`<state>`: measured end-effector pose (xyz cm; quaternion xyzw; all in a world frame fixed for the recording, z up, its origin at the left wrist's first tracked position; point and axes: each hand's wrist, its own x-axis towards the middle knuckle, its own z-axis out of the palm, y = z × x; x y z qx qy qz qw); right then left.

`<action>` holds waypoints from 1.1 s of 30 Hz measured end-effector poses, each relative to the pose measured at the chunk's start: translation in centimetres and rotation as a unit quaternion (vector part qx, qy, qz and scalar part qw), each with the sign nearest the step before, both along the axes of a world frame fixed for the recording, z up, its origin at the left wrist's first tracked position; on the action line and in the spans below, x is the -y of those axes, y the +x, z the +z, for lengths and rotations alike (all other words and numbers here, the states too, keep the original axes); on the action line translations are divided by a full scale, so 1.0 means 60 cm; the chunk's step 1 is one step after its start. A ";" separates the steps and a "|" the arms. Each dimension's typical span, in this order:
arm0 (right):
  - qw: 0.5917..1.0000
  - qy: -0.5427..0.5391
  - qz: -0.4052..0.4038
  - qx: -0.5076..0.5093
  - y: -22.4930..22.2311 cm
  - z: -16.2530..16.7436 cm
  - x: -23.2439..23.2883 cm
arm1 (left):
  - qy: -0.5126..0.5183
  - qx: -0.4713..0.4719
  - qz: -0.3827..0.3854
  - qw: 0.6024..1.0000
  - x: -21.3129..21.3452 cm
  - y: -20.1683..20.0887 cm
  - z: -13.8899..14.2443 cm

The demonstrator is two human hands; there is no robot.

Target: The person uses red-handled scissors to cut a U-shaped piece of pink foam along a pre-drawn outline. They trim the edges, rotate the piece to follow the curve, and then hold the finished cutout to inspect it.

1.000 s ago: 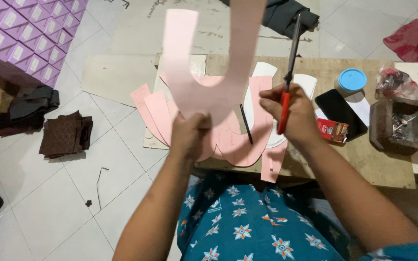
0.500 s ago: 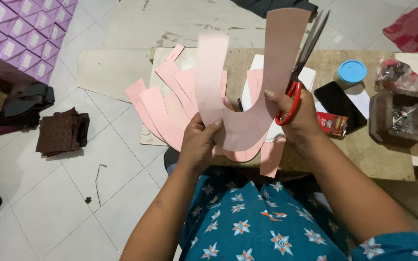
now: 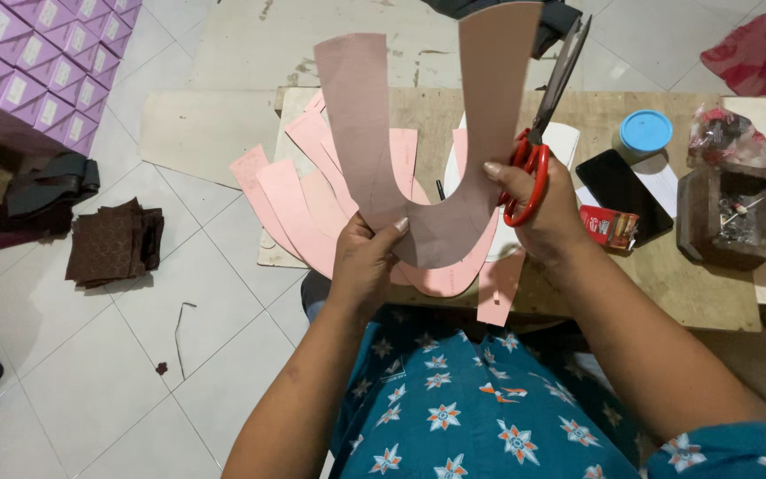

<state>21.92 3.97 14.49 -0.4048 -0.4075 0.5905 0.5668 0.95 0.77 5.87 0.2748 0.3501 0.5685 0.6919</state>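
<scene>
A pink U-shaped card cut-out (image 3: pixel 418 160) is held upright in front of me. My left hand (image 3: pixel 367 266) pinches its lower left edge, thumb on the front. Its right limb is touched by the fingertips of my right hand (image 3: pixel 538 208), which also grips red-handled scissors (image 3: pixel 547 115) with the blades shut and pointing up. Beneath, several more pink cut-outs (image 3: pixel 299 200) lie fanned over a low wooden table (image 3: pixel 667 284).
On the table to the right are a blue-lidded jar (image 3: pixel 645 131), a black phone (image 3: pixel 622 191), a small red packet (image 3: pixel 609 226) and a dark wooden box (image 3: pixel 733 217). Purple boxes (image 3: pixel 33 66) and dark cloth pieces (image 3: pixel 108 244) sit on the tiled floor at left.
The U-shaped cut-out has been turned and drawn nearer to me. My right hand with the scissors has come up against its right limb.
</scene>
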 end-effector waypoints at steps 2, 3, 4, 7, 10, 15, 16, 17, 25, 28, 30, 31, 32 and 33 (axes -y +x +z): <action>0.999 -0.025 -0.019 0.009 -0.003 -0.002 -0.002 | -0.015 0.000 0.007 1.000 -0.002 0.000 0.000; 0.999 -0.038 -0.028 0.013 -0.004 -0.004 -0.002 | -0.023 0.000 0.010 1.000 -0.002 0.000 -0.001; 0.999 -0.041 -0.031 0.011 -0.004 -0.007 -0.002 | -0.026 -0.001 0.010 1.000 -0.002 0.000 -0.002; 0.999 -0.043 -0.033 0.007 -0.003 -0.013 -0.004 | -0.030 0.002 0.008 1.000 -0.002 0.001 -0.005; 0.999 -0.036 -0.025 0.010 -0.002 -0.013 -0.004 | -0.019 0.013 0.001 1.000 -0.001 0.000 -0.004; 0.997 -0.036 -0.033 0.062 -0.003 -0.014 -0.003 | -0.035 -0.015 0.007 0.999 0.004 -0.004 0.003; 0.994 -0.036 -0.034 0.100 -0.002 -0.015 -0.002 | -0.030 -0.015 0.015 0.999 0.004 -0.004 0.004; 0.989 -0.036 -0.035 0.138 -0.001 -0.017 -0.002 | -0.023 -0.015 0.022 0.999 0.002 -0.005 0.005; 0.958 -0.029 0.103 0.264 0.028 -0.053 0.020 | 0.016 -0.052 0.124 0.991 -0.017 -0.031 0.013; 0.905 -0.059 0.212 0.364 0.033 -0.061 0.038 | 0.018 -0.109 0.139 0.984 -0.014 -0.035 0.017; 0.846 -0.106 0.258 0.455 0.027 -0.062 0.046 | 0.036 -0.111 0.147 0.982 -0.012 -0.033 0.021; 0.843 -0.118 0.265 0.453 0.024 -0.061 0.048 | 0.037 -0.132 0.144 0.980 -0.010 -0.032 0.024; 0.841 -0.130 0.272 0.450 0.021 -0.059 0.048 | 0.038 -0.153 0.141 0.977 -0.008 -0.031 0.026; 0.838 -0.143 0.280 0.447 0.017 -0.057 0.049 | 0.039 -0.174 0.138 0.974 -0.005 -0.031 0.028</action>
